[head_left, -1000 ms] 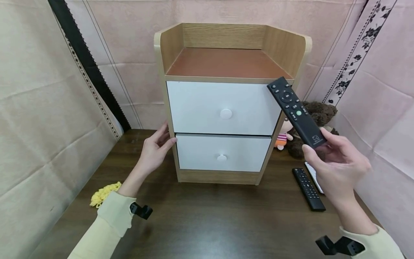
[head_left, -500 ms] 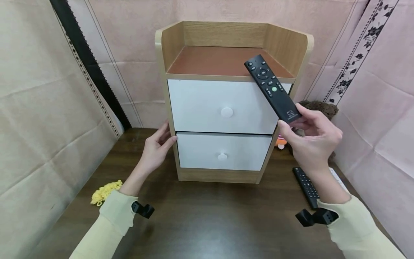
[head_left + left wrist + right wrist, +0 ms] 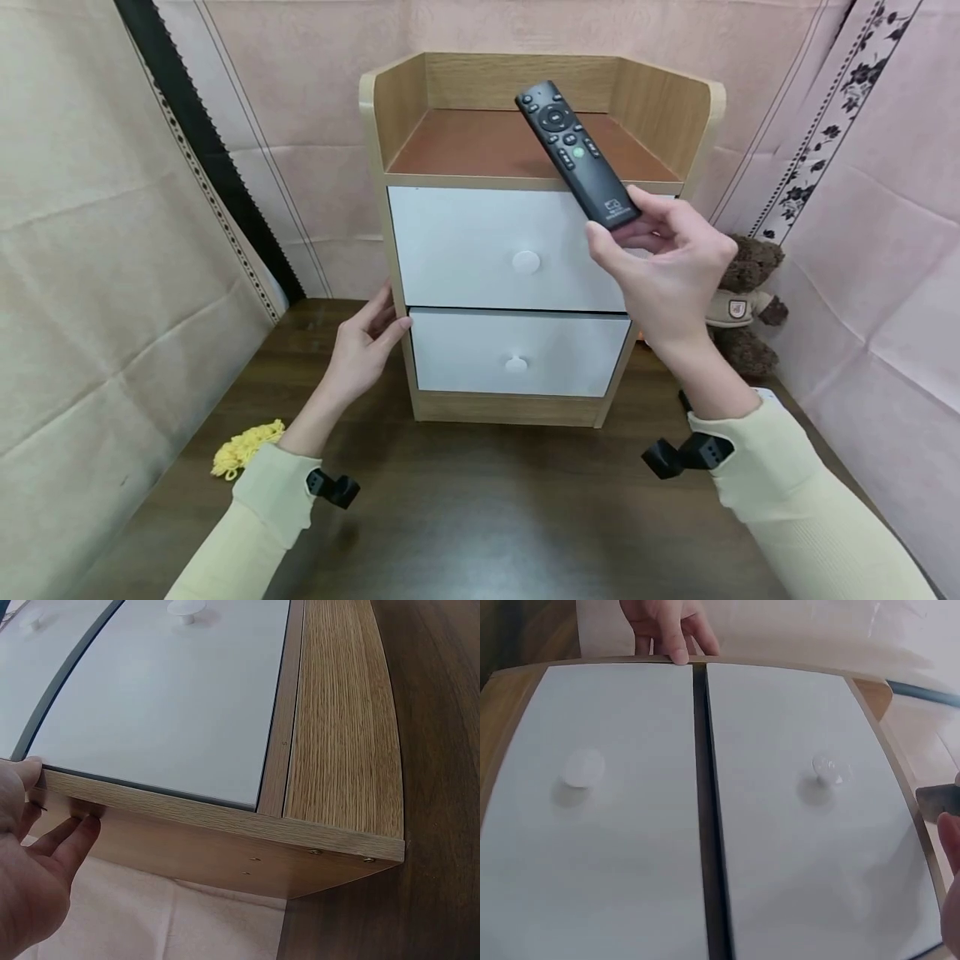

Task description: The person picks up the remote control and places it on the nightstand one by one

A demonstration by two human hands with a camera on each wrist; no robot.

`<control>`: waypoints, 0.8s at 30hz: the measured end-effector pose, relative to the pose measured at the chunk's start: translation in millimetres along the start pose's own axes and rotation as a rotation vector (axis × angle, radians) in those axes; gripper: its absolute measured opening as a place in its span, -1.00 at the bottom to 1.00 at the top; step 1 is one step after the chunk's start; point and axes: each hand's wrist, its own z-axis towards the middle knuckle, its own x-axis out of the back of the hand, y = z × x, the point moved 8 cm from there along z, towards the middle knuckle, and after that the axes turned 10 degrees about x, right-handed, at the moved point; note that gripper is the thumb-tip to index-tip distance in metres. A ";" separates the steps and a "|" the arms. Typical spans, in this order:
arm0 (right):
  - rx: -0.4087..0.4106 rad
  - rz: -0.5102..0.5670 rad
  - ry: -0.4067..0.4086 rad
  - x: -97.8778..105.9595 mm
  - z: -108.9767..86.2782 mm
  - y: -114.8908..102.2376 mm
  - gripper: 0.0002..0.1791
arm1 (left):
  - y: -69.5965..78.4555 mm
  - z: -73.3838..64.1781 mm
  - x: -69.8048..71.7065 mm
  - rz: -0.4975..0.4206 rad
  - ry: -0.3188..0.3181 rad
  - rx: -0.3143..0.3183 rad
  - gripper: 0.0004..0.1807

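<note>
In the head view, my right hand (image 3: 667, 267) pinches a black remote control (image 3: 577, 158) by its lower end, thumb on one edge and fingers on the other. The remote tilts up to the left, buttons facing me, and overlaps the reddish-brown top shelf (image 3: 480, 146) of a small wooden cabinet (image 3: 506, 408). At the cabinet's left edge rests my left hand (image 3: 358, 354); its thumb touches the front edge and its fingertips lie on the side panel (image 3: 172, 840). Two white drawers with round knobs, an upper one (image 3: 457, 246) and a lower one (image 3: 461, 350), are closed.
A brown teddy bear (image 3: 742, 321) sits right of the cabinet, partly behind my right hand. Yellow yarn (image 3: 246, 448) lies by my left wrist on the dark wooden table (image 3: 480, 500). My right forearm covers most of the things lying on the right. Pale cloth (image 3: 862, 317) surrounds the table.
My right hand has carried the remote left and upward, from beside the cabinet's right edge to in front of its top shelf. My left hand has stayed at the cabinet's edge.
</note>
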 end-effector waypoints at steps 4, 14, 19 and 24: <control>0.035 -0.046 -0.034 -17.7 6.2 -3.2 -0.59 | 1.7 -0.2 1.2 0.022 0.019 -0.023 -0.31; 0.112 -0.127 -0.074 -54.2 19.1 -2.7 -0.63 | 4.6 -3.3 3.6 0.069 0.053 -0.073 -0.31; 0.152 -0.117 -0.111 -75.3 24.4 -8.1 -0.66 | 4.8 -2.9 3.2 0.072 0.054 -0.072 -0.31; 0.145 -0.184 -0.197 -95.1 35.3 -16.1 -0.67 | 6.6 -2.5 1.6 0.073 0.055 -0.069 -0.32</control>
